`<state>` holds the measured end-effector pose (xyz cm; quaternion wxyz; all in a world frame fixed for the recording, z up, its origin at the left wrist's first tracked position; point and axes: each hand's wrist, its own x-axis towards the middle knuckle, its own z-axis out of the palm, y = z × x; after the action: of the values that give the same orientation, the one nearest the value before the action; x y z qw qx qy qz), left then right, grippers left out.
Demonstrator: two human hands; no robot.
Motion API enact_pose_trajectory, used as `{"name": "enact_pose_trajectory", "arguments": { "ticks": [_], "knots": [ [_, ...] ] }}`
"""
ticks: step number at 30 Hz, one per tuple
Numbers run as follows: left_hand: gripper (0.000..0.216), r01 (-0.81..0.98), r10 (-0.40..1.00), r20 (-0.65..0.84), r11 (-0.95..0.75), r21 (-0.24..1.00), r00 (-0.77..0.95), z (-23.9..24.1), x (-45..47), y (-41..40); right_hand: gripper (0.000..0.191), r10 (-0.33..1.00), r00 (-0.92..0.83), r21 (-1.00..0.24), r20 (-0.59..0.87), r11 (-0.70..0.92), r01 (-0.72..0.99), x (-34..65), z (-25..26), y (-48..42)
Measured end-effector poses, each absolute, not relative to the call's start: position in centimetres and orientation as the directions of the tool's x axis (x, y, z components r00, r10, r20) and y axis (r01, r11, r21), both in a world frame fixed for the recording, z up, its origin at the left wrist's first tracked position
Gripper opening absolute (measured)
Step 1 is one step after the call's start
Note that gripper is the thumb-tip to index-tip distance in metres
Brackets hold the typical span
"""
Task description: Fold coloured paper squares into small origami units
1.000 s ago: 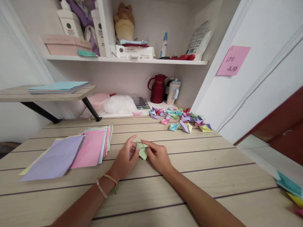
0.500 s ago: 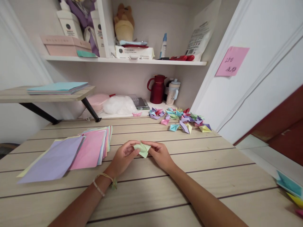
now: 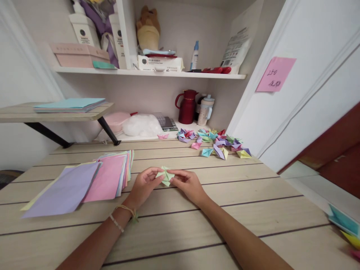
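Both forearms reach in from the bottom of my head view. On the left wrist I note a beaded bracelet [image 3: 116, 223] and a cord bracelet [image 3: 127, 208]. Low at the right edge, a teal paper piece [image 3: 343, 222], partly out of view.

Left hand [image 3: 143, 188]: thumb and fingers pinched on the left side of a folded light-green paper [image 3: 165, 174]. Right hand [image 3: 191, 188]: thumb and fingertips closed on its right side. The paper is between the two hands, over the middle of the plank-patterned table [image 3: 253, 240], points spreading from its creased centre. I cannot tell whether it touches the tabletop.

Left of the hands, well apart from them: a purple sheet [image 3: 63, 193], overlapping a pink sheet [image 3: 105, 182] that tops a fanned pile of coloured paper.

Beyond the hands, toward the right: a cluster of folded paper boats [image 3: 213, 142], in purple, blue, yellow, pink, green and red. A lone pink boat [image 3: 163, 136] sits left of them, near the table's back edge.

At the back: a crumpled plastic bag [image 3: 142, 125], a dark-red jug [image 3: 188, 108] and a speckled tumbler [image 3: 203, 114] just beside it. Above, a white shelf [image 3: 197, 74] bears a spray bottle [image 3: 194, 57].
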<state>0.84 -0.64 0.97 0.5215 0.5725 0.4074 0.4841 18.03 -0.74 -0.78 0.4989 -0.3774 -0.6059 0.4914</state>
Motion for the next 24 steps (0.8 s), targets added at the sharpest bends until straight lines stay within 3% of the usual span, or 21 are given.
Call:
{"name": "enact_pose_trajectory", "arguments": {
  "ticks": [4, 10, 15, 19, 24],
  "knots": [
    [0.034, -0.044, 0.969, 0.1, -0.092, 0.995, 0.226, 0.84, 0.8, -0.67, 0.027, 0.957, -0.177, -0.973, 0.228, 0.217, -0.082, 18.12, -1.05, -0.56],
    [0.021, 0.119, 0.969, 0.158, -0.183, 0.976, 0.188, 1.36, 0.62, -0.58, 0.024, 0.961, -0.177, -0.974, 0.214, 0.194, -0.12, 17.96, -0.9, -0.48],
    [0.02, 0.083, 0.972, 0.154, -0.171, 0.982, 0.178, 1.07, 0.7, -0.57, 0.028, 0.961, -0.158, -0.965, 0.228, 0.201, -0.167, 17.88, -1.08, -0.26],
    [0.022, 0.038, 0.975, 0.147, -0.156, 0.987, 0.166, 0.96, 0.78, -0.7, 0.03, 0.958, -0.116, -0.965, 0.261, 0.259, -0.033, 18.01, -1.18, -0.32],
    [0.022, 0.046, 0.979, 0.143, -0.151, 0.987, 0.149, 1.16, 0.75, -0.65, 0.029, 0.946, -0.196, -0.954, 0.256, 0.28, 0.106, 18.07, -1.14, -0.59]
  ]
}}
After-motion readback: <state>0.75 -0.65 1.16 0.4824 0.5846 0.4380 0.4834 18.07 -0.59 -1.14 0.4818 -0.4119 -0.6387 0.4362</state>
